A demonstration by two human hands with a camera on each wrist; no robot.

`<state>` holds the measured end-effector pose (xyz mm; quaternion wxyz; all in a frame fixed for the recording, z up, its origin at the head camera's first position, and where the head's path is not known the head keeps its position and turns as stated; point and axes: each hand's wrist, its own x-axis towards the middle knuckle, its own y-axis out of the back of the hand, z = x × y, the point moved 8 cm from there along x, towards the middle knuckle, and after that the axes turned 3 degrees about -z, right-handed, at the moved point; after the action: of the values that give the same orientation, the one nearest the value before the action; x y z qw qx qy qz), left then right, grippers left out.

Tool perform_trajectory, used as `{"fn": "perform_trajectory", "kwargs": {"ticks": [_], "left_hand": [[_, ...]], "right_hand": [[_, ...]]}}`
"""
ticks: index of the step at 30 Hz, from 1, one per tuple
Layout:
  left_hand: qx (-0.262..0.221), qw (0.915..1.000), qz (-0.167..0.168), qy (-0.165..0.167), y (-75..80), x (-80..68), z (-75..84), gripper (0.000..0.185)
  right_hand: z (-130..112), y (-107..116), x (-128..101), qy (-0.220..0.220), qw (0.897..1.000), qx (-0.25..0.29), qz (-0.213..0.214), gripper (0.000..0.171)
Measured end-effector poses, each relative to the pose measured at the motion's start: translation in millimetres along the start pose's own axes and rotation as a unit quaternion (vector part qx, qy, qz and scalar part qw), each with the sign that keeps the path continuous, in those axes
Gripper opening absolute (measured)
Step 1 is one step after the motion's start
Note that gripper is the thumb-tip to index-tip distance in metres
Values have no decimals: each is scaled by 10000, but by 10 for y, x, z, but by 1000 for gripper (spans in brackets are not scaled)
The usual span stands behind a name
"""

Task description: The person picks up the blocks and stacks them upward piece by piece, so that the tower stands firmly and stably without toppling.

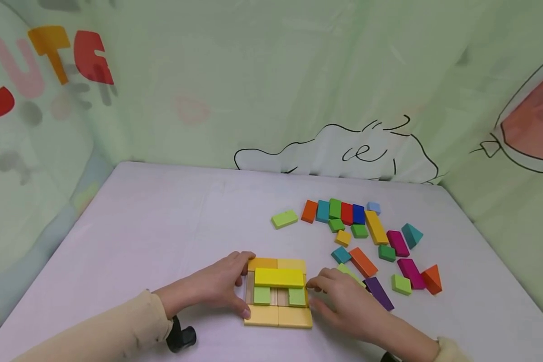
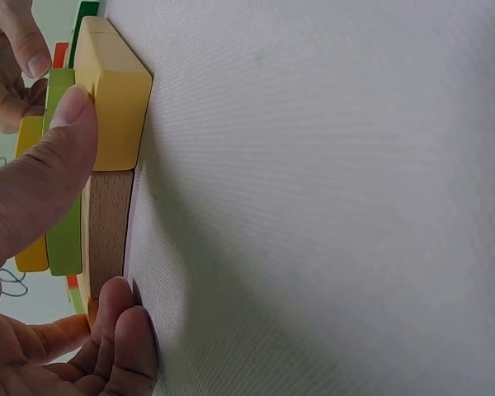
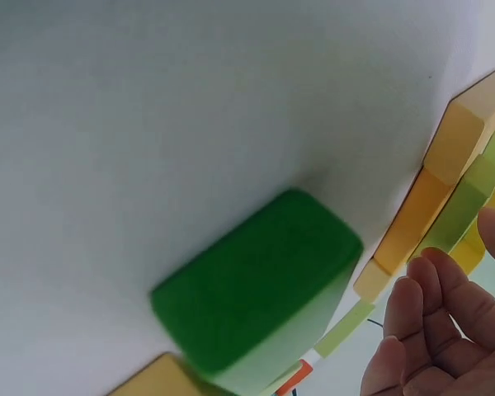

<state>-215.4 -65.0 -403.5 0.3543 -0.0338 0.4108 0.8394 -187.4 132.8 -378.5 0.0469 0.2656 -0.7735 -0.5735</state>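
Note:
A low stack of wooden blocks [image 1: 278, 291] lies on the white table [image 1: 163, 236] near its front edge. It has yellow base blocks, two light green blocks [image 1: 262, 295] and a long yellow block [image 1: 279, 277] on top. My left hand [image 1: 221, 289] grips its left side; the thumb [image 2: 41, 165] presses a pale yellow block [image 2: 111, 99] and the fingers [image 2: 124, 330] curl at the far end past a bare wood block [image 2: 107, 231]. My right hand [image 1: 339, 296] rests at the right side, its loosely bent fingers [image 3: 429, 330] by the stack's edge [image 3: 445, 190].
Several loose coloured blocks lie to the right and behind: a light green block [image 1: 284, 218], a row starting with an orange block [image 1: 309, 211], a purple block [image 1: 379, 292] and a red wedge [image 1: 432, 279]. A green block [image 3: 256, 289] sits just under my right wrist. Printed curtains enclose the table.

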Motion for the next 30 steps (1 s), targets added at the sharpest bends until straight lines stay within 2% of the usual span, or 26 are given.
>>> {"fn": "perform_trajectory", "kwargs": {"ticks": [18, 25, 30], "left_hand": [[-71, 10000, 13, -13, 32, -11, -7, 104], [172, 9978, 452, -455, 105, -28, 79, 85], [375, 9951, 575, -717, 91, -18, 144, 75]], "right_hand": [[-78, 13, 12, 270, 9992, -248, 133, 25], [-79, 2, 12, 266, 9993, -255, 99, 25], [-80, 7, 8, 291, 9991, -277, 126, 25]]}}
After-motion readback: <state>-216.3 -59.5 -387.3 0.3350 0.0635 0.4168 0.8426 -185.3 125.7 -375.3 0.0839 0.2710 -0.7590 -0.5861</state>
